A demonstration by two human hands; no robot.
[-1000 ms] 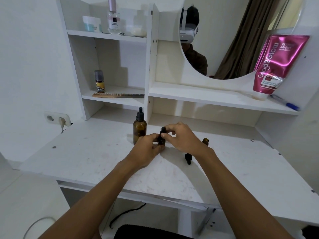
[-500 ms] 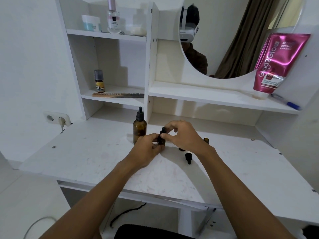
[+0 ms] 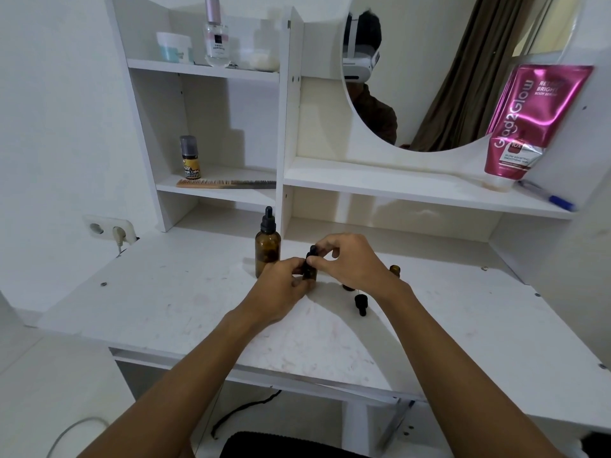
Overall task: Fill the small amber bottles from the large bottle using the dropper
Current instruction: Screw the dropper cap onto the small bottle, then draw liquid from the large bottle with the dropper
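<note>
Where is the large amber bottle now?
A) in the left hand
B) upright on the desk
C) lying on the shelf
B: the large amber bottle stands capped on the desk; the left hand grips a small bottle, the right hand pinches its cap.

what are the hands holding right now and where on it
The left hand grips the small amber bottle by its body; the right hand pinches its black dropper cap.

Left hand [image 3: 281, 289] holding small bottle [image 3: 310, 275], right hand [image 3: 353, 266] pinching its dropper cap [image 3: 312, 251]
</note>
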